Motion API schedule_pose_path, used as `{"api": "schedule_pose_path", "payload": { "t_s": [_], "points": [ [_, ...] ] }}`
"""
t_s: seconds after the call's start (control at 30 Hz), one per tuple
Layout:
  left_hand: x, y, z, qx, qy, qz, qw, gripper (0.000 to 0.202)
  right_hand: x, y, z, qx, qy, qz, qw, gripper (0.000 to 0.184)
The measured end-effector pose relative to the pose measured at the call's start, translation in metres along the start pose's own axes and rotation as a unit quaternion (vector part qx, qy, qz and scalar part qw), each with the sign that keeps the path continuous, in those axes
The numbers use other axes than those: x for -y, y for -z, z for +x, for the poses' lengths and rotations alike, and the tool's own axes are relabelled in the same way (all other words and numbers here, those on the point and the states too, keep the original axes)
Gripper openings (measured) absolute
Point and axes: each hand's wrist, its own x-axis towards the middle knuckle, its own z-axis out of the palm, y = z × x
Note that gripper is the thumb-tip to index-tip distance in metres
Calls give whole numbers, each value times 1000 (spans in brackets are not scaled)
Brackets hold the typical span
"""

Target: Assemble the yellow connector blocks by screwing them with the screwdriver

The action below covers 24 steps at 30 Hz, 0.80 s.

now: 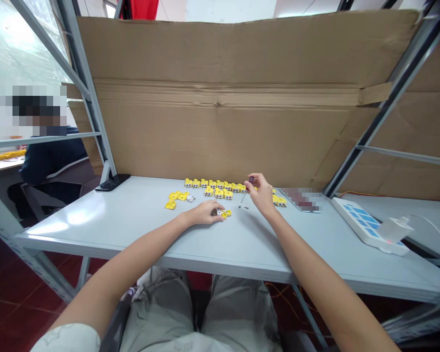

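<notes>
My left hand [205, 213] rests on the table with its fingers closed around a small yellow and white plastic piece [225, 213]. Raised a little above the tabletop, my right hand [261, 195] pinches a small screwdriver [251, 180] by its dark handle; the thin shaft slants downward. Below its tip lie small screws [246, 208]. Behind both hands, yellow block-like pieces [219, 193] stand in rows, some hidden by my right hand. Loose yellow parts [171, 205] and a white part [190, 198] lie to the left.
A flat device with a blurred screen [301, 199] lies right of the yellow rows. Farther right is a power strip [370, 227] with a white charger [394, 229] and cable. A cardboard panel [220, 132] closes the back between metal posts. Another person [58, 156] sits at left.
</notes>
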Motion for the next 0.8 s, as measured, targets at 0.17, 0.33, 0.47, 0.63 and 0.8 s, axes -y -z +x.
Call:
{"api": "schedule_pose_path", "payload": {
  "t_s": [0.17, 0.33, 0.47, 0.63, 0.8],
  "points": [
    [4, -2, 1, -4, 15, -16, 1000, 37, -5, -3, -2, 22, 3, -18, 1000, 24],
    [6, -4, 2, -6, 40, -42, 998, 37, -6, -4, -3, 32, -2, -9, 999, 25],
    [5, -3, 3, -7, 53, -58, 997, 37, -5, -4, -2, 22, -17, 1, 1000, 25],
    [4, -3, 3, -19, 65, -67, 995, 36, 2, -4, -3, 5, -38, 47, 998, 31],
    [3, -1, 1, -22, 66, -81, 994, 35, 12, -3, -4, -16, -57, 116, 992, 31]
  ]
}}
